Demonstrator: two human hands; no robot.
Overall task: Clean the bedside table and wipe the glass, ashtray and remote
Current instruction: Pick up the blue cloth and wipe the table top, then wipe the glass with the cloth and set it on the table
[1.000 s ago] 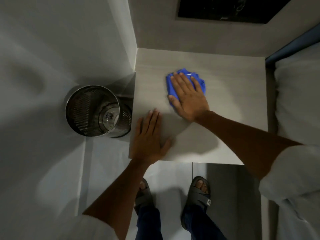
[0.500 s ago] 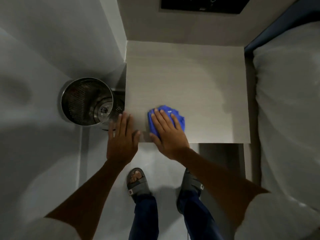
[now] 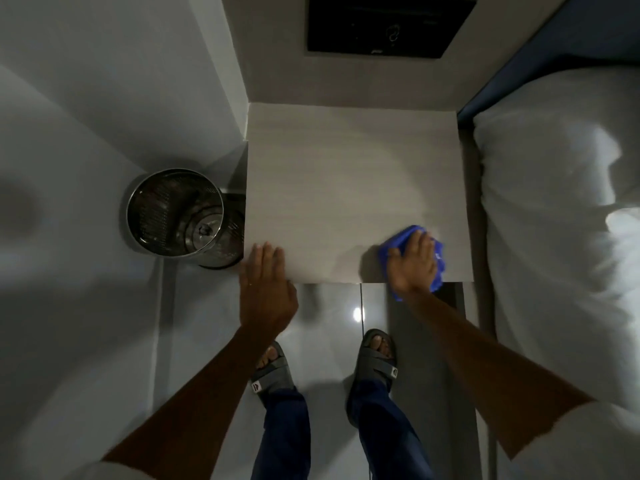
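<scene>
The bedside table (image 3: 346, 174) has a pale wood-grain top with nothing standing on it. My right hand (image 3: 414, 263) presses a crumpled blue cloth (image 3: 438, 258) flat on the table's near right corner, partly over the front edge. My left hand (image 3: 265, 289) lies flat with fingers together at the near left corner, fingertips on the top, holding nothing. No glass, ashtray or remote shows in this view.
A perforated steel bin (image 3: 183, 216) stands on the floor against the table's left side. A bed with a white pillow (image 3: 561, 220) runs along the right. A dark panel (image 3: 388, 26) is set in the wall behind. My sandalled feet (image 3: 375, 358) stand on glossy tiles.
My right hand swept the blue cloth from the middle back of the top to the near edge, then right to the near right corner. My left hand slid back to the front left corner.
</scene>
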